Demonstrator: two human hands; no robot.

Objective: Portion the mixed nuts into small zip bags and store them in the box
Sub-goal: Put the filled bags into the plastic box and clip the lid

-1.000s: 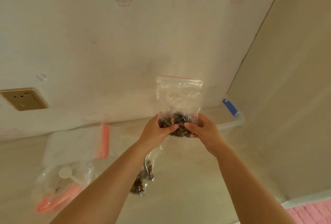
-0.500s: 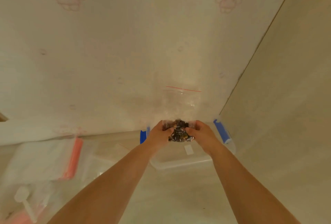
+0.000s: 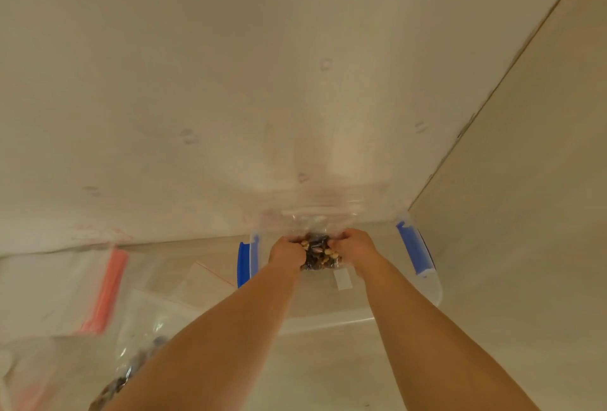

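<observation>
A small clear zip bag of mixed nuts (image 3: pixel 319 254) is held between both hands over the clear plastic box (image 3: pixel 433 292) with blue latches. My left hand (image 3: pixel 286 252) grips the bag's left side and my right hand (image 3: pixel 356 248) grips its right side. The bag's empty upper part stands up behind my hands, blurred. The box sits on the table against the wall corner; its inside is mostly hidden by my hands and forearms.
At left lie large clear zip bags with orange-red seals (image 3: pixel 108 292). Another bag of nuts (image 3: pixel 131 374) lies by my left forearm. An empty small zip bag (image 3: pixel 200 279) lies left of the box. Walls close in behind and to the right.
Both hands have carried the bag of nuts forward and down, over the box. The view has swung right, so the box now shows fully.
</observation>
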